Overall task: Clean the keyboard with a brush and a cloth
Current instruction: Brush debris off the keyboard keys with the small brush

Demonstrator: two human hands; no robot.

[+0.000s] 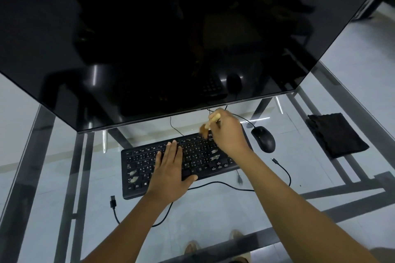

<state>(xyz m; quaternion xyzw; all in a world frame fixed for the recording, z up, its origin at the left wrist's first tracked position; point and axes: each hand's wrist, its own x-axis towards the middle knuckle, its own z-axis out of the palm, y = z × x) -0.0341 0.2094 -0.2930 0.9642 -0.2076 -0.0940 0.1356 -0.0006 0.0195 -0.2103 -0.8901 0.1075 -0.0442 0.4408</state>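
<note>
A black keyboard (141,162) lies on the glass desk, with pale worn patches on some keys. My left hand (171,168) rests flat on its middle, fingers spread, thumb at the front edge. My right hand (227,132) hovers over the keyboard's far right end and grips a small brush (210,123) with a light wooden handle. Its blurred bristles touch the top row of keys. A folded black cloth (336,134) lies on the desk at the right, apart from both hands.
A large dark monitor (171,38) overhangs the far side of the desk, close above my right hand. A black mouse (263,139) sits right of the keyboard. Loose cables (213,183) and plugs trail along the glass desk (224,209) in front.
</note>
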